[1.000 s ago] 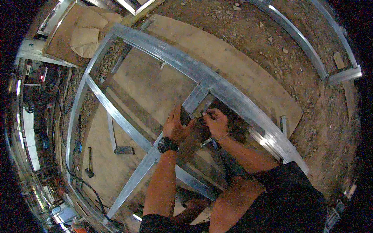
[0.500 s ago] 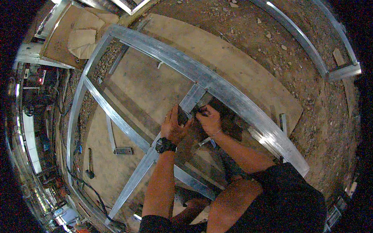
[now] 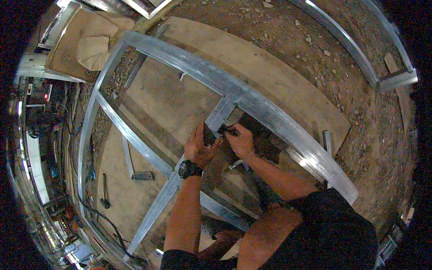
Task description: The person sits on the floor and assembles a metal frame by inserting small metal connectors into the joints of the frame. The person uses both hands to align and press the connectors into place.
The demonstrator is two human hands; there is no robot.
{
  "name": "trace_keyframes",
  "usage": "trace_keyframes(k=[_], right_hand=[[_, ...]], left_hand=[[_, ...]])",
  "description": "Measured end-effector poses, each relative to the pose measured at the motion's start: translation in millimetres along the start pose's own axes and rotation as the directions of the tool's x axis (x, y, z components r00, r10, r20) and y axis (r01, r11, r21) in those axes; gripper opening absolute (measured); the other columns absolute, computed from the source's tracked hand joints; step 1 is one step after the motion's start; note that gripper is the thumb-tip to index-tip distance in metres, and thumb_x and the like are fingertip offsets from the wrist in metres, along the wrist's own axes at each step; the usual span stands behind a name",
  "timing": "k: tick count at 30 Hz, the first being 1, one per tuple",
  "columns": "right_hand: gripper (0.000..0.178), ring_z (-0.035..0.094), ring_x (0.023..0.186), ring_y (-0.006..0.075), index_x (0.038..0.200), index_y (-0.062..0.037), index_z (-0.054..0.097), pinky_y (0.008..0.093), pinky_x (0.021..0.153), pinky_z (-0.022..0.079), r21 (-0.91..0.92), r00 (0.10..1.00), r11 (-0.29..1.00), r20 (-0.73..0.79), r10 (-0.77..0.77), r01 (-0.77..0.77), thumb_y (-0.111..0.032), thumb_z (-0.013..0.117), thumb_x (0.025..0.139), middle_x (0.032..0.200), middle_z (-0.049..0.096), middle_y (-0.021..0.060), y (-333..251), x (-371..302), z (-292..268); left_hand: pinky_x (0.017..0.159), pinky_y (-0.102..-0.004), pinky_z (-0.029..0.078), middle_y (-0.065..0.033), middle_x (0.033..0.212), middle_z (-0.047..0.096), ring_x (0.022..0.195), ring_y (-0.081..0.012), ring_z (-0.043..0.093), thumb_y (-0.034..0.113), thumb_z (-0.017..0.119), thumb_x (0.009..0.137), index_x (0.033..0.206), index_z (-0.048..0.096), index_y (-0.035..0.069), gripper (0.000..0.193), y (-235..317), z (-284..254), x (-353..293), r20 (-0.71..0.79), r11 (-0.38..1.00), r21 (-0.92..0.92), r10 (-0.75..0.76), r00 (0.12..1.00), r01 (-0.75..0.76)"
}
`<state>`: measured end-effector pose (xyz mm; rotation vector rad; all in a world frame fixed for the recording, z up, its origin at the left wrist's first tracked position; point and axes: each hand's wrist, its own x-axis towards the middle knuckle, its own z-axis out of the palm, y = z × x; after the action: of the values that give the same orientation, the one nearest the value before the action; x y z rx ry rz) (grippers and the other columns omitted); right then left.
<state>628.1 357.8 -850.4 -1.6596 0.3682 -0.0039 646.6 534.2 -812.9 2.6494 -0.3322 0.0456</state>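
Note:
A silvery metal frame [image 3: 265, 111] of square tubing lies in front of me, with a crossbar [image 3: 153, 204] running from its far rail down to the lower left. My left hand [image 3: 200, 146], a black watch on its wrist, straddles this crossbar. Its fingers lie along one side and its thumb is on the other. Just right of it, my right hand [image 3: 239, 140] pinches a small dark piece [image 3: 223, 129] against the crossbar's edge. What that piece is, I cannot make out. The crossbar's shaded part between my hands is partly hidden.
Under the frame lies a brown board [image 3: 155, 90] on stony soil. A hammer [image 3: 105, 191] and an angled metal piece [image 3: 143, 176] rest left of the crossbar. A dark cable [image 3: 110, 222] runs along the lower left. Another metal frame [image 3: 398, 83] is at far right; cardboard [image 3: 93, 47] lies upper left.
My right hand has shifted slightly left, bringing the small dark piece up to the crossbar's edge. My left hand keeps its place on the crossbar. The whole view has shifted slightly.

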Motion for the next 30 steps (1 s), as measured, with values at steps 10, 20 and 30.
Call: trace_keyframes(k=[10,20,30], right_hand=[[0.017,0.071,0.082,0.0159,0.1,0.0001,0.075,0.0316,0.076,0.056,-0.072,0.999,0.996,0.013,0.049,-0.048,-0.01,0.076,0.087,0.091,0.077,0.0105,-17,-4,-1],[0.015,0.07,0.08,0.0146,0.098,0.0002,0.075,0.0306,0.074,0.055,-0.08,0.999,0.996,-0.03,0.023,-0.026,-0.009,0.077,0.086,0.088,0.076,0.0095,1,-2,4],[0.014,0.068,0.079,0.0122,0.097,0.0004,0.074,0.0304,0.072,0.055,-0.105,1.0,0.994,-0.02,0.011,-0.013,-0.007,0.076,0.086,0.086,0.076,0.0075,7,-2,6]], left_hand=[[0.091,-0.0507,0.057,-0.0265,0.129,0.064,0.111,-0.0449,0.066,0.051,0.082,0.082,0.146,0.049,0.003,0.087,4,-5,1,-0.018,1.0,-0.008,0.02,1.0,-0.021],[0.086,-0.0524,0.058,-0.0268,0.13,0.063,0.109,-0.0453,0.067,0.053,0.081,0.083,0.148,0.048,0.005,0.087,8,-6,-1,-0.005,1.0,0.004,-0.011,1.0,0.011],[0.091,-0.0517,0.058,-0.0257,0.133,0.062,0.113,-0.0443,0.066,0.052,0.081,0.082,0.148,0.047,0.005,0.088,3,-3,-1,0.006,1.0,-0.01,0.009,1.0,-0.009]])
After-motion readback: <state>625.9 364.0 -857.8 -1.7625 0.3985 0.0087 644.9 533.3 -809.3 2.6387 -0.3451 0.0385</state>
